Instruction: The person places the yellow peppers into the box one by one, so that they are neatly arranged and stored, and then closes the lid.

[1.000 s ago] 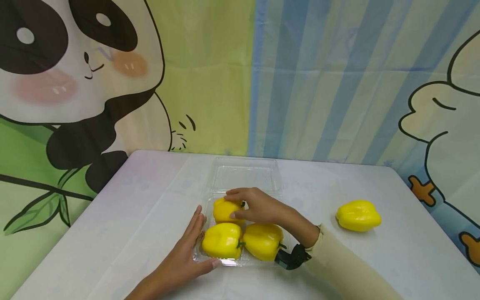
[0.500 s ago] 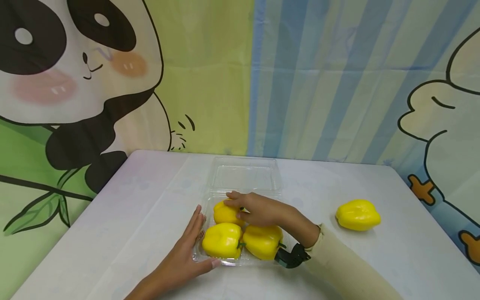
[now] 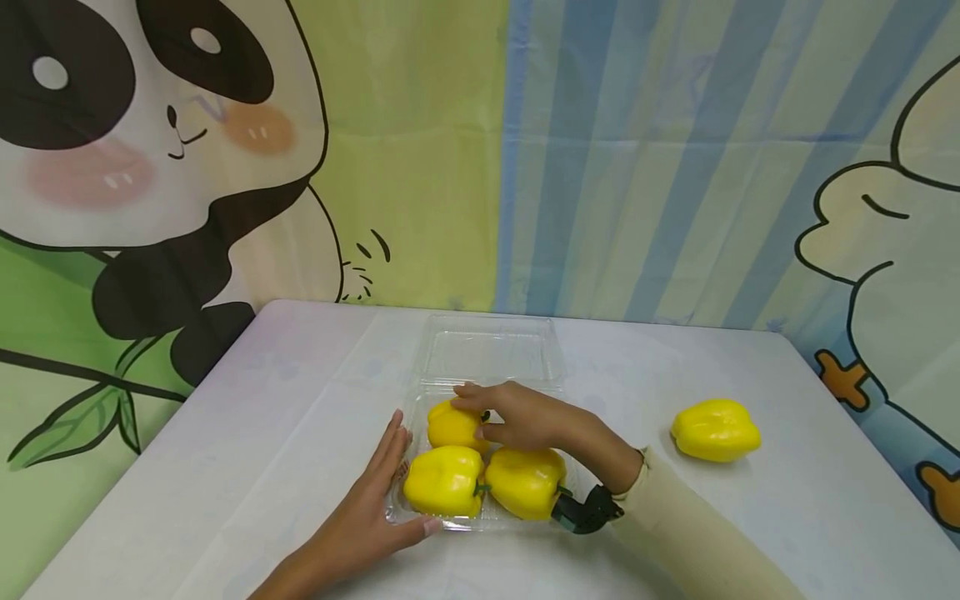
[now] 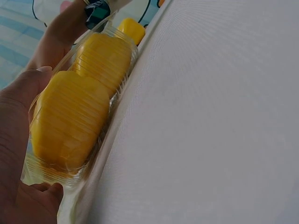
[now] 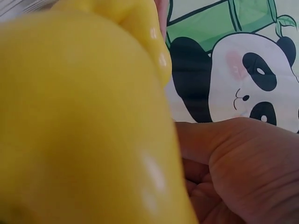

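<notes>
On the white desk (image 3: 247, 467), the right grip (image 3: 521, 417) pinches the rear glossy yellow bell pepper (image 3: 452, 427) inside a clear plastic clamshell box (image 3: 491, 354); the left grip (image 3: 367, 504), straight-fingered, touches the box. Pepper likely light, firm, slippery: best held across its sides.

Table (image 3: 615, 367): top white, faintly patterned, far corners rounded. Directly upon it: one clear plastic container (image 3: 480, 523), near the middle, opened out, lid (image 3: 491, 354) laid back toward the far edge; one glossy yellow bell pepper (image 3: 716, 430), lying well apart, right of the container.
</notes>
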A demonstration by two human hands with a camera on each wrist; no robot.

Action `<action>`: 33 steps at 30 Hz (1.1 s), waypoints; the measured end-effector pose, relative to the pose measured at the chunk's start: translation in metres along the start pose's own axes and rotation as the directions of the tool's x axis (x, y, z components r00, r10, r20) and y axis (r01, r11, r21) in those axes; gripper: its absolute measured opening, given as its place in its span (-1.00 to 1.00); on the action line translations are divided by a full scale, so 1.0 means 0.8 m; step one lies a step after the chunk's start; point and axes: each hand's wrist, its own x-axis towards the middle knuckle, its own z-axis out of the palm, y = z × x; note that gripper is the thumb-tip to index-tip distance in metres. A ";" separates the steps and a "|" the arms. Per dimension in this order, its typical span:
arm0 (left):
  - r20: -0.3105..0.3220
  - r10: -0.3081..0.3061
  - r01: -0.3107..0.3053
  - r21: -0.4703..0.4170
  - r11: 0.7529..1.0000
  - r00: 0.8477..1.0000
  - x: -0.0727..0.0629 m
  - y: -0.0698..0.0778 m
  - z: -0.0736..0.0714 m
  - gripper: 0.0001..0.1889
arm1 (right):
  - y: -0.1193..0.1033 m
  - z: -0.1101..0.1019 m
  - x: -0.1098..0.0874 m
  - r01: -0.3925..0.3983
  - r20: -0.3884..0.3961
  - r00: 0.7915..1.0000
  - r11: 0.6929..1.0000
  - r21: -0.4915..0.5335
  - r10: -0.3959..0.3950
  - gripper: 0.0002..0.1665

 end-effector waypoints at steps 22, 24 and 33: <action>-0.002 -0.003 0.003 -0.020 1.000 1.000 0.003 0.000 0.000 0.27 | 0.000 -0.004 0.000 -0.026 -0.018 1.000 0.995 -0.098 0.024 -0.35; -0.001 0.001 -0.001 -0.020 1.000 1.000 0.002 -0.001 -0.001 0.27 | 0.002 -0.004 0.001 -0.013 -0.021 1.000 0.995 -0.098 0.011 -0.35; 0.004 0.003 -0.003 -0.019 1.000 1.000 0.002 -0.001 -0.003 0.27 | 0.001 -0.003 0.003 0.001 -0.056 0.998 0.998 -0.069 -0.005 -0.36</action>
